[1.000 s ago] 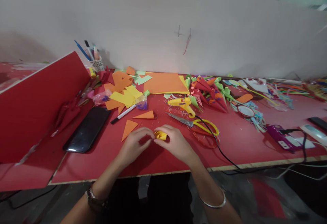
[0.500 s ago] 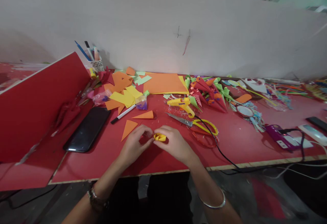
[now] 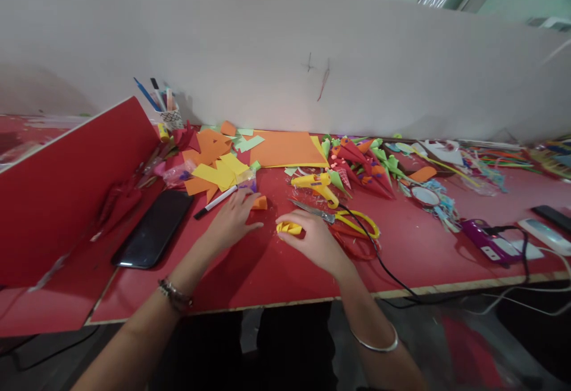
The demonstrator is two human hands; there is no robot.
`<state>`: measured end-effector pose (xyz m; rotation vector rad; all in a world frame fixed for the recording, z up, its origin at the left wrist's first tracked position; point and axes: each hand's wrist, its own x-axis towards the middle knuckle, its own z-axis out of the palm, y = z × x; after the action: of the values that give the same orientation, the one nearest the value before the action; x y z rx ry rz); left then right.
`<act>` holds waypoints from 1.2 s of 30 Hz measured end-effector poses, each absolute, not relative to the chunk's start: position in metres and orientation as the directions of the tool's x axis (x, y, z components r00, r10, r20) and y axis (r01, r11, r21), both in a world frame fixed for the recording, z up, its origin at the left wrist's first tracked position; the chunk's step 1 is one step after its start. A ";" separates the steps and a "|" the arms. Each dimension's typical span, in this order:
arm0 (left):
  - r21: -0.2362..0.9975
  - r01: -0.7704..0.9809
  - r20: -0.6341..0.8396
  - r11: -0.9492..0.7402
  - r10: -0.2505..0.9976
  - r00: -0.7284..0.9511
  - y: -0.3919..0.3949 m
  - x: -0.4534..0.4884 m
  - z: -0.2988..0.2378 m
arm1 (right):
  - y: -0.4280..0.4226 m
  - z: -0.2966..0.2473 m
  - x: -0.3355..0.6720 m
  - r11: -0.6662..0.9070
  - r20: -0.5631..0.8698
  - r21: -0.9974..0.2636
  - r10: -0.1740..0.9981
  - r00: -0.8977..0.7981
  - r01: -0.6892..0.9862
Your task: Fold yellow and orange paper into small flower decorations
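My right hand [image 3: 312, 241] pinches a small folded yellow paper piece [image 3: 289, 228] between thumb and fingers, just above the red table [image 3: 276, 278]. Fingers apart, my left hand [image 3: 234, 215] reaches over the orange paper cone [image 3: 259, 203], whose wide end shows beyond the fingers. Whether that hand touches the cone I cannot tell. A black-and-white marker pen [image 3: 216, 202] lies just left of it. Behind my right hand are scissors with yellow handles [image 3: 357, 224] and a yellow glue gun [image 3: 316, 186] on its side.
A black phone [image 3: 152, 229] lies at left beside a leaning red board [image 3: 66, 200]. Yellow paper strips [image 3: 220, 172], an orange sheet [image 3: 285, 148] and red paper cones [image 3: 363, 168] lie along the back. A black cord [image 3: 379, 254] runs rightward to a purple power strip [image 3: 488, 241].
My left hand has let go of the yellow paper piece and moved up and left over the orange pieces, its fingers spreading. My right hand has shifted slightly right, still holding the yellow piece.
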<state>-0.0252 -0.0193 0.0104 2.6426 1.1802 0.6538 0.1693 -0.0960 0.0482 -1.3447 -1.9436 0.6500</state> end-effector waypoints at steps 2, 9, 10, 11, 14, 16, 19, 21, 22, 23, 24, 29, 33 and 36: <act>0.272 0.683 0.291 -0.678 0.734 0.613 -0.006 -0.022 0.006 | -0.091 0.051 0.173 0.349 0.274 -0.702 0.937 -0.216 0.621; 0.348 0.659 0.219 -0.667 0.741 0.634 0.017 -0.012 -0.005 | -0.071 0.060 0.180 0.393 0.348 -0.678 0.916 -0.198 0.622; 0.363 0.658 0.211 -0.660 0.746 0.632 0.019 -0.013 -0.008 | -0.068 0.061 0.180 0.399 0.357 -0.679 0.913 -0.198 0.617; 0.374 0.655 0.206 -0.657 0.747 0.632 0.022 -0.013 -0.010 | -0.065 0.061 0.180 0.405 0.365 -0.679 0.910 -0.197 0.613; 0.403 0.633 0.206 -0.662 0.739 0.642 0.025 -0.016 -0.015 | -0.056 0.062 0.178 0.422 0.382 -0.670 0.901 -0.204 0.611; 0.422 0.616 0.215 -0.665 0.734 0.644 0.022 -0.019 -0.014 | -0.051 0.061 0.176 0.433 0.395 -0.662 0.895 -0.207 0.611; 0.459 0.606 0.227 -0.650 0.745 0.627 0.014 -0.018 -0.009 | -0.045 0.060 0.170 0.445 0.442 -0.655 0.881 -0.168 0.610; 0.506 0.593 0.255 -0.627 0.765 0.591 0.007 -0.015 -0.006 | -0.042 0.060 0.165 0.451 0.491 -0.652 0.864 -0.114 0.610; 0.538 0.579 0.277 -0.612 0.777 0.565 0.004 -0.013 -0.004 | -0.041 0.059 0.162 0.455 0.516 -0.650 0.852 -0.086 0.608; 0.573 0.561 0.303 -0.597 0.791 0.532 0.002 -0.010 -0.003 | -0.040 0.059 0.159 0.461 0.538 -0.649 0.841 -0.063 0.605; 0.607 0.541 0.328 -0.582 0.803 0.497 0.000 -0.007 -0.001 | -0.039 0.058 0.157 0.468 0.556 -0.647 0.830 -0.047 0.602; 0.692 0.457 0.379 -0.558 0.820 0.428 -0.008 0.004 0.002 | -0.036 0.058 0.147 0.506 0.612 -0.621 0.790 -0.033 0.598; 0.709 0.403 0.406 -0.578 0.803 0.437 -0.013 0.007 0.001 | -0.037 0.059 0.143 0.519 0.619 -0.601 0.784 -0.057 0.608; 0.711 0.383 0.418 -0.589 0.793 0.444 -0.014 0.007 0.001 | -0.039 0.060 0.141 0.518 0.616 -0.594 0.785 -0.066 0.615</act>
<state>0.0072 -0.0136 0.0008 2.1736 0.9835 1.0264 0.1405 -0.0387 0.0603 -1.1763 -1.7651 0.2134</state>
